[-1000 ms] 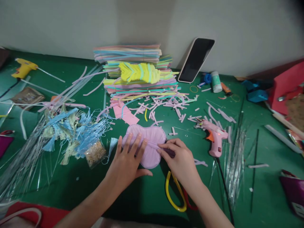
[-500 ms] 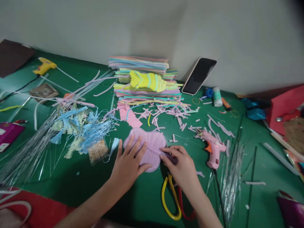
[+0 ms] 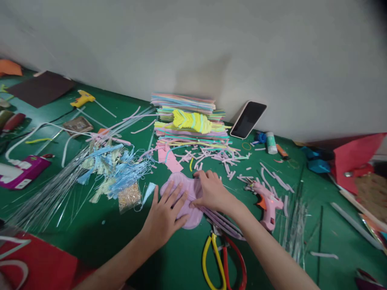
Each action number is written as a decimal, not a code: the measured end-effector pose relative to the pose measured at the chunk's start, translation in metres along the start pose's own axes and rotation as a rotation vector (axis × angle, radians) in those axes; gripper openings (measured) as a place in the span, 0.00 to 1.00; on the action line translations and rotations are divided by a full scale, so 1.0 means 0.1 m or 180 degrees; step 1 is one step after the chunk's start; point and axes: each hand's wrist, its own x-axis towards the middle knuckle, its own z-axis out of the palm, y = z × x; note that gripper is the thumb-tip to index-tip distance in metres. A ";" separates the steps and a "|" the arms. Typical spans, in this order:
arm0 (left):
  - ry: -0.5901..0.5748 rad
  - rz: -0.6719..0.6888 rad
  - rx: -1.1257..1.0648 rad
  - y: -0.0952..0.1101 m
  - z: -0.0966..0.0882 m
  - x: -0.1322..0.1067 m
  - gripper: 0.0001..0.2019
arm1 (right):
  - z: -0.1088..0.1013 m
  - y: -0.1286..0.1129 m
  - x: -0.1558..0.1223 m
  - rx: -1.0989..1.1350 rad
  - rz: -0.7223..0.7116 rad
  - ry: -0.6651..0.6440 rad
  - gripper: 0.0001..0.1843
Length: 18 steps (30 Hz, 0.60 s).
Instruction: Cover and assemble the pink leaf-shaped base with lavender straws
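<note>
A pale pink butterfly-shaped foam piece [image 3: 170, 188] lies on the green table [image 3: 90, 237]. My left hand [image 3: 165, 215] rests flat on its lower left part, fingers spread. My right hand [image 3: 211, 191] bears down on its upper right part with the fingers curled and pressed together. A bundle of thin pink strips [image 3: 225, 225] runs out from under that hand toward the lower right. What the right fingertips grip is hidden beneath them.
Yellow- and red-handled scissors [image 3: 219, 262] lie just below the hands, a pink glue gun [image 3: 267, 201] to the right. Behind are stacked coloured strips [image 3: 187, 117], pink offcuts and a leaning phone [image 3: 248, 119]. Blue tassels [image 3: 111, 169], a bead bag [image 3: 129, 196] and silver sticks [image 3: 45, 197] lie left.
My right hand moved from the piece's right edge up onto its top right, drawing the pink strips across. The left hand stayed flat. The view tilted up and left.
</note>
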 end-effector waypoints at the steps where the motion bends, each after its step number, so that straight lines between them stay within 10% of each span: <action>1: 0.0001 0.0063 -0.0036 -0.01 0.00 0.00 0.23 | -0.01 0.01 0.02 0.0041 0.0002 -0.0048 0.45; 9: -0.0059 0.0805 -0.0100 -0.18 -0.01 0.01 0.24 | -0.22 0.08 0.09 0.0810 -0.0089 -0.0897 0.18; 18: -0.0202 0.1166 -0.0316 -0.33 -0.27 0.20 0.24 | -0.17 0.14 -0.07 0.2359 0.0096 -0.1079 0.30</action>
